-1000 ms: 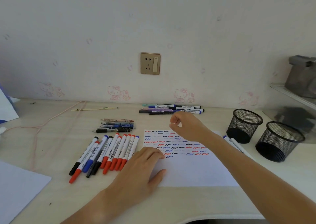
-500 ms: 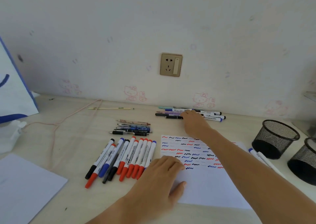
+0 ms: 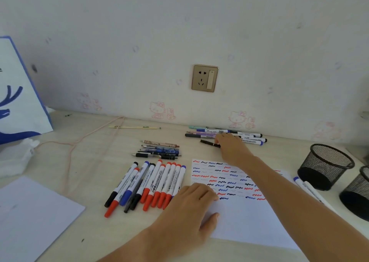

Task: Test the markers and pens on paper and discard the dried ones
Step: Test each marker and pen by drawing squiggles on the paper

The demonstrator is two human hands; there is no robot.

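The right hand (image 3: 231, 148) pinches a black pen (image 3: 209, 143) at twelve o'clock of the paper (image 3: 249, 217); the left hand (image 3: 191, 207) lies flat on the sheet's nine o'clock edge. A loose pinch could drop it among the untested pens (image 3: 225, 134).

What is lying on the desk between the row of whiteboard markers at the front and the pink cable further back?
A small bunch of pens, side by side and crosswise to the whiteboard markers, lies between them and the pink cable, plus bare desk. The head view shows it.
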